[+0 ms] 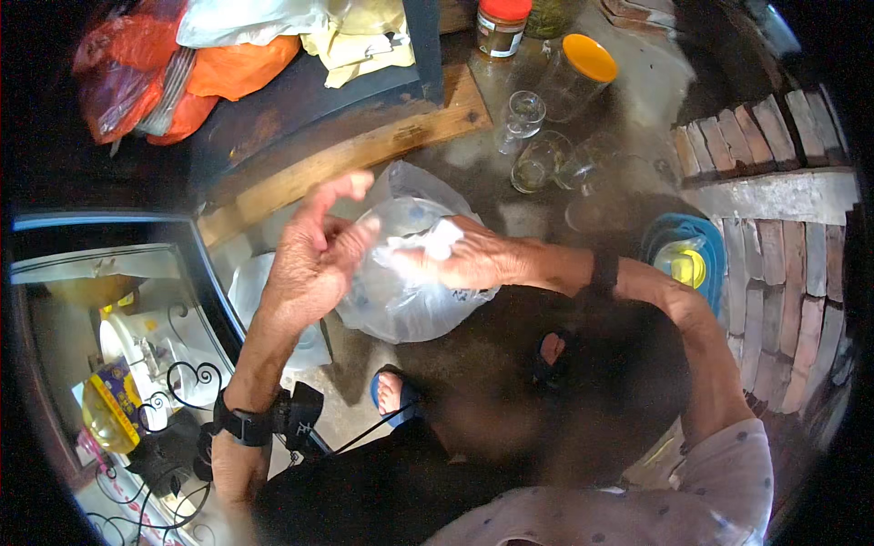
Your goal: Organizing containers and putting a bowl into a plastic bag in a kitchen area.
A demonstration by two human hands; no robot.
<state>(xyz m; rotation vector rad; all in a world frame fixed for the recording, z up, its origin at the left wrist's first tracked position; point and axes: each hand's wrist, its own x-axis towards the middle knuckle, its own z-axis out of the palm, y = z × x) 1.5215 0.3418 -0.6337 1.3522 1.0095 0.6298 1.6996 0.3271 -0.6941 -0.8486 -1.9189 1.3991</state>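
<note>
A translucent plastic bag [416, 317] hangs in front of me above the concrete floor. Something pale and rounded seems to lie inside it, but the film blurs it. My right hand [471, 263] grips the bag's gathered top, where a bunched white piece [437, 239] shows at the fingers. Whether that piece is tissue or bag film I cannot tell. At the bag's left side my left hand [311, 256] is raised, its fingers bent and apart, with nothing visible in them.
A red-lidded jar [502, 34], an orange-lidded clear jar [577, 78] and several glass vessels [539, 164] stand beyond the bag. A wooden beam [355, 150] edges a dark surface with orange bags [242, 68]. Right are a blue plastic container [713, 256] and brickwork [785, 293]; left, a framed glass panel [184, 300].
</note>
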